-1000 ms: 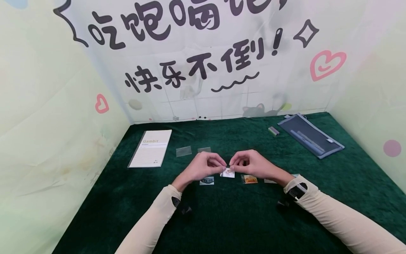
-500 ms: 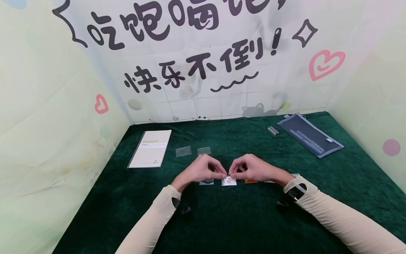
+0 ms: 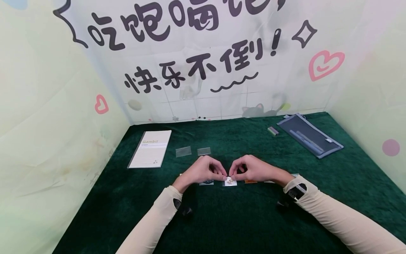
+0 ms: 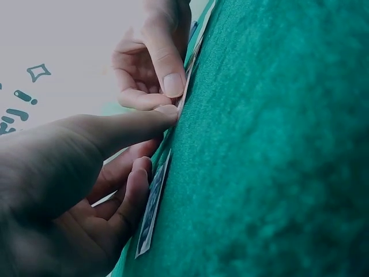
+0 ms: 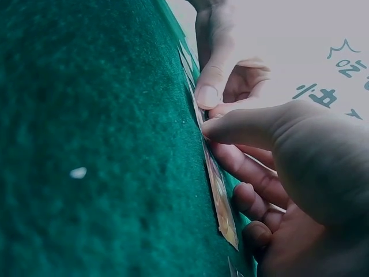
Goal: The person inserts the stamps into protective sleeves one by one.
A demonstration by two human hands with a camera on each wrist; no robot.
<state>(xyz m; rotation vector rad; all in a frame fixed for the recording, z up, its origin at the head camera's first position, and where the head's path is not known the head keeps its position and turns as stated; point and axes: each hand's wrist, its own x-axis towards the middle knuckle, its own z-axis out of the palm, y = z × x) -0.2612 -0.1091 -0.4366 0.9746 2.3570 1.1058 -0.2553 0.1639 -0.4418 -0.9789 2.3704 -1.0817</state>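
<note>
Between both hands, a small white picture card [image 3: 230, 181] lies flat on the green cloth, close to the fingertips. My left hand [image 3: 204, 168] pinches its far edge between thumb and index finger. Right beside it, my right hand [image 3: 252, 168] pinches the same edge, the two thumbs nearly meeting. A dark blue picture card [image 4: 153, 210] lies under the curled fingers of the left hand in the left wrist view. On the other side, an orange picture card [image 5: 222, 213] lies by the right hand, partly covered by it in the head view.
Two clear plastic sleeves [image 3: 183, 151] lie behind the left hand. A white notebook [image 3: 149, 149] is at the left. Toward the back right are a blue mesh zip pouch [image 3: 311, 135] and a small eraser-like block [image 3: 273, 131]. Another card [image 3: 269, 181] shows under the right wrist.
Both hands have brought the white card toward the body and lower, into line with the neighbouring cards. Over the last half second it has shifted slightly right.
</note>
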